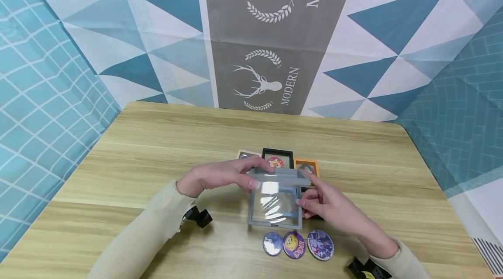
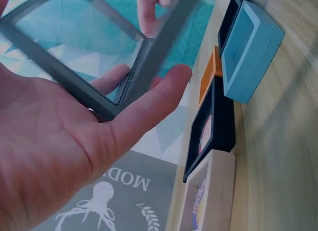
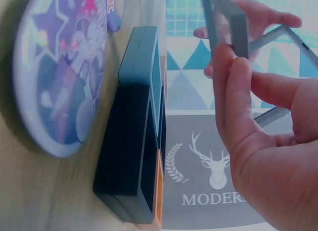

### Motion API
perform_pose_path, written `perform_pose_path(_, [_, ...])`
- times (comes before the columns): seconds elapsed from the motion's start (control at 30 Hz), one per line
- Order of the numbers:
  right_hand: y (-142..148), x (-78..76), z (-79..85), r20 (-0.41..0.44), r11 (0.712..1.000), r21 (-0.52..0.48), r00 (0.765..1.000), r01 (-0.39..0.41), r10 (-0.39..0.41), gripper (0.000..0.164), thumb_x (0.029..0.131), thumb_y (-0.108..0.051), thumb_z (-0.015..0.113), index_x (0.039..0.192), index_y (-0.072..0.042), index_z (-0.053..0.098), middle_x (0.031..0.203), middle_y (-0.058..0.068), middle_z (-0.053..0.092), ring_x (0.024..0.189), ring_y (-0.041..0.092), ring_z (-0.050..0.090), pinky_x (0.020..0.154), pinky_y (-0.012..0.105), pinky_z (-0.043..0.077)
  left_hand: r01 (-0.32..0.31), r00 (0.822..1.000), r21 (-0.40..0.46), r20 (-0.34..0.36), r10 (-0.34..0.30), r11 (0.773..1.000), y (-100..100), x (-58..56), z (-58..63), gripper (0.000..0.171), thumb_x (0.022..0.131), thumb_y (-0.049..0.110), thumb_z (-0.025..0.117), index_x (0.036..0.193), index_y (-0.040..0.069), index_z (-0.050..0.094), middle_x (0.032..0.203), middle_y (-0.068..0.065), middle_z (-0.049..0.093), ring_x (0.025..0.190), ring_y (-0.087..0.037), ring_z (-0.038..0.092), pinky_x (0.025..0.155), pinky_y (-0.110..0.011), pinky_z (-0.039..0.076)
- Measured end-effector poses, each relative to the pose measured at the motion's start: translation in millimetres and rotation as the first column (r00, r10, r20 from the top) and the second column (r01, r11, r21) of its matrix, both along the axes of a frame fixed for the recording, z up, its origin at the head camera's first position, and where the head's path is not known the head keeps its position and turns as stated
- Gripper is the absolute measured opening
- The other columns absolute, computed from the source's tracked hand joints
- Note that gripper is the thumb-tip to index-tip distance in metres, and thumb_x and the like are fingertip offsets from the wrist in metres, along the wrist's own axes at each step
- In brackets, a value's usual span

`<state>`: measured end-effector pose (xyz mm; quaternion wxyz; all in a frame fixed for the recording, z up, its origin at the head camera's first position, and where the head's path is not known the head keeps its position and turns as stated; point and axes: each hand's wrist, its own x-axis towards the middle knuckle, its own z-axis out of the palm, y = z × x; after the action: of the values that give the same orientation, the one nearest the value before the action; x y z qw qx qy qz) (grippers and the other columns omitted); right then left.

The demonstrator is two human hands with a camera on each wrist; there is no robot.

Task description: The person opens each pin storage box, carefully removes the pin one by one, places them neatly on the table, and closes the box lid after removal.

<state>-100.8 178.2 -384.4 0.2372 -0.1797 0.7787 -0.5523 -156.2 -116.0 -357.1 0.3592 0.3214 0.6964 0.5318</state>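
Note:
A grey display frame (image 1: pixel 250 207) with clear film, its two halves hinged apart, is held above the table. My left hand (image 1: pixel 228 175) grips its upper half at the left; in the left wrist view a finger and the palm lie along the frame's edges. With thumb and fingers my right hand (image 1: pixel 334 207) pinches the right side, as the right wrist view also shows. Below the frame lie three round badges: a small blue one (image 1: pixel 272 244), a purple one with a yellow figure (image 1: pixel 294 244) and a larger purple one (image 1: pixel 320 245). The film looks empty.
Behind the held frame stand a pale pink frame (image 2: pixel 223 191), a black frame (image 1: pixel 277 151) with a red badge and an orange frame (image 1: pixel 314 165). A blue frame (image 2: pixel 258 52) and another black frame (image 3: pixel 124 151) sit nearer. Patterned cloth surrounds the wooden table (image 1: pixel 177 139).

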Motion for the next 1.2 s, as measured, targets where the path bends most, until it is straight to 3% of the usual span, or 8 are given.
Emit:
perform_pose_path(0.17, [4.0, -2.4, 1.0, 0.113, 0.996, -0.09, 0.994, 0.017, -0.007, 0.065, 0.095, -0.008, 0.046, 0.149, -0.011, 0.01, 0.111, 0.018, 0.06, 0.093, 0.03, 0.06, 0.077, 0.04, 0.051, 0.011, 0.995, -0.016, -0.096, -0.012, 1.0, 2.7, 1.9, 1.3, 0.068, 0.078, 0.044, 0.064, 0.133, 0.012, 0.042, 0.131, -0.007, 0.034, 0.119, -0.031, 0.035, 0.092, -0.039, 0.04])
perform_pose_path(0.27, [7.5, -3.0, 2.1, 0.141, 0.994, -0.105, 0.99, 0.017, -0.002, 0.062, 0.096, -0.01, 0.044, 0.149, -0.011, 0.011, 0.114, 0.022, 0.058, 0.096, 0.03, 0.059, 0.08, 0.04, 0.05, -0.006, 0.99, -0.044, -0.142, 0.0, 0.999, 3.6, 2.7, 1.4, 0.067, 0.076, 0.037, 0.067, 0.133, 0.014, 0.042, 0.131, -0.005, 0.035, 0.119, -0.03, 0.035, 0.091, -0.037, 0.042])
perform_pose_path(0.47, [9.1, -3.6, 3.1, 0.227, 0.983, -0.181, 0.974, 0.041, 0.002, 0.062, 0.099, -0.03, 0.041, 0.148, -0.009, 0.011, 0.114, 0.025, 0.056, 0.096, 0.031, 0.058, 0.084, 0.042, 0.048, -0.004, 0.996, 0.006, -0.086, 0.004, 1.0, 7.4, 5.1, -1.5, 0.071, 0.07, 0.02, 0.074, 0.131, 0.009, 0.04, 0.131, -0.011, 0.032, 0.109, -0.039, 0.045, 0.083, -0.036, 0.049])
perform_pose_path(0.53, [8.1, -3.5, 4.0, 0.232, 0.981, -0.19, 0.973, 0.043, 0.002, 0.061, 0.099, -0.03, 0.04, 0.148, -0.007, 0.012, 0.111, 0.024, 0.057, 0.093, 0.032, 0.059, 0.083, 0.043, 0.048, 0.0, 0.998, 0.026, -0.067, 0.002, 1.0, 8.6, 5.6, -2.7, 0.072, 0.069, 0.015, 0.076, 0.131, 0.008, 0.04, 0.13, -0.012, 0.031, 0.106, -0.04, 0.048, 0.082, -0.037, 0.049])
perform_pose_path(0.83, [5.6, -2.3, 7.0, 0.168, 0.992, -0.121, 0.986, 0.036, -0.016, 0.067, 0.095, -0.023, 0.049, 0.147, -0.004, 0.012, 0.104, 0.019, 0.061, 0.081, 0.029, 0.061, 0.074, 0.038, 0.052, 0.012, 0.994, 0.052, -0.114, -0.006, 0.999, 9.3, 4.6, -4.6, 0.076, 0.064, 0.012, 0.079, 0.13, 0.007, 0.041, 0.131, -0.009, 0.029, 0.111, -0.033, 0.043, 0.088, -0.043, 0.046])
perform_pose_path(1.2, [4.5, -1.3, 5.7, 0.191, 0.993, -0.087, 0.979, 0.086, -0.068, 0.072, 0.091, -0.027, 0.057, 0.147, -0.009, 0.016, 0.103, 0.017, 0.062, 0.073, 0.021, 0.059, 0.068, 0.033, 0.053, 0.012, 0.995, 0.057, -0.095, -0.006, 0.998, 9.3, 3.1, -7.6, 0.076, 0.062, 0.01, 0.08, 0.129, 0.008, 0.043, 0.129, -0.007, 0.031, 0.114, -0.033, 0.04, 0.087, -0.043, 0.046])
